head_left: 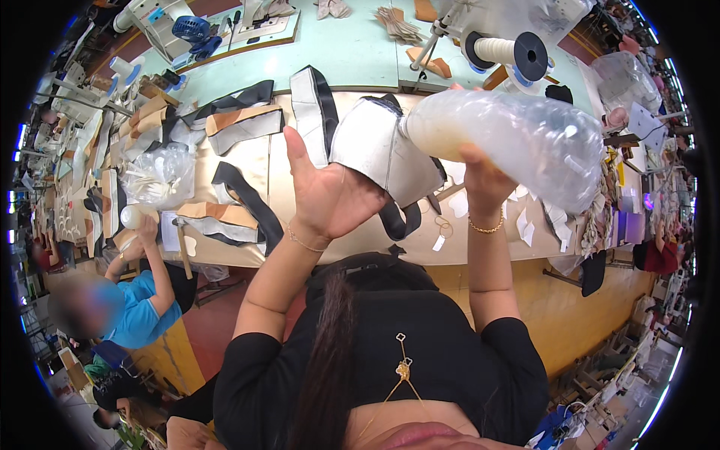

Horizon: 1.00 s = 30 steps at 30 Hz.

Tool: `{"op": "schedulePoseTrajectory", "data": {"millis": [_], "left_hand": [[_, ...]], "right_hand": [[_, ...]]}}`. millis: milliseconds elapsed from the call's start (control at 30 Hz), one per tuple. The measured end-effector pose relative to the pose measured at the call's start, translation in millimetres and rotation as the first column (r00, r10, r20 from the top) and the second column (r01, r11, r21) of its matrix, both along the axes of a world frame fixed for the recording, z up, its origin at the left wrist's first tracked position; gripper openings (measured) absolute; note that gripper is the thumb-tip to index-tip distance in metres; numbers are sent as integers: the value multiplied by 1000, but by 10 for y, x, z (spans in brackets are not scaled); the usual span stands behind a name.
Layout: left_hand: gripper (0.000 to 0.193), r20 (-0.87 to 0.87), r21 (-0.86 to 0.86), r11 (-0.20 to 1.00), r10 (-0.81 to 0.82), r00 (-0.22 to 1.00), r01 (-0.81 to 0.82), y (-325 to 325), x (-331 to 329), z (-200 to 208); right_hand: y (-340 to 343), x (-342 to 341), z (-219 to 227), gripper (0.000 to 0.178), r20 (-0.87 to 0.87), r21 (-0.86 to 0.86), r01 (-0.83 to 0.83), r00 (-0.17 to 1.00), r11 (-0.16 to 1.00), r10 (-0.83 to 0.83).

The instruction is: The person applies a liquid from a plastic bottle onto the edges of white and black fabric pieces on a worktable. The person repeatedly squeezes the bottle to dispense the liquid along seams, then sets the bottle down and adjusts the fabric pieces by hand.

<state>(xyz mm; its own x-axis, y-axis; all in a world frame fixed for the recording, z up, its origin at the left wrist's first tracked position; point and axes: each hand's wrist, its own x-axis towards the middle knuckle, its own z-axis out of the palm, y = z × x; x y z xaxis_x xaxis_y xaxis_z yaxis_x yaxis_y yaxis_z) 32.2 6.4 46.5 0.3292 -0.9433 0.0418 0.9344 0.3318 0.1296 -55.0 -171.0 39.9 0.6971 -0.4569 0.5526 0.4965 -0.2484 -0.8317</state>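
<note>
My right hand (484, 176) is wrapped round a large translucent plastic squeeze bottle (525, 139) with cloudy whitish contents. The bottle lies tilted nearly flat, its narrow tip pointing left at a curved leather piece (375, 146). That piece has a pale grey-white inner face, a seam line down it and dark edges. Beneath it is my left hand (337, 195), palm up, thumb stretched out, the other fingers mostly hidden behind the piece as they bear it. A black strip end hangs below the piece. Whether the tip touches the piece, I cannot tell.
Several black, tan and white-lined leather pieces (244, 127) lie on the cream-covered table (315, 247). A clear plastic bag (159, 176) is at left. A large thread spool (499, 51) and sewing machine (154, 30) stand beyond. A co-worker in blue (150, 300) works at the left.
</note>
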Motion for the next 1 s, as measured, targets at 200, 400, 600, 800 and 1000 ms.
{"op": "schedulePoseTrajectory", "data": {"millis": [200,400,600,800,1000], "left_hand": [[118,98,83,996,-21,995,13,-20,-40,-71],[119,286,213,977,-37,958,-25,-23,-95,-113],[119,297,191,980,-5,955,-54,-37,-103,-154],[116,357,174,982,4,934,-71,28,-43,-132],[93,42,183,974,126,991,-131,-70,-29,-213]], "right_hand": [[16,-7,119,59,-15,-376,237,965,896,-261],[-125,96,81,63,70,-368,26,998,930,0],[-66,20,122,59,67,-133,324,946,937,-317],[-76,86,228,45,-27,-304,465,868,832,-495],[59,10,0,71,104,-62,-71,992,996,77]]}}
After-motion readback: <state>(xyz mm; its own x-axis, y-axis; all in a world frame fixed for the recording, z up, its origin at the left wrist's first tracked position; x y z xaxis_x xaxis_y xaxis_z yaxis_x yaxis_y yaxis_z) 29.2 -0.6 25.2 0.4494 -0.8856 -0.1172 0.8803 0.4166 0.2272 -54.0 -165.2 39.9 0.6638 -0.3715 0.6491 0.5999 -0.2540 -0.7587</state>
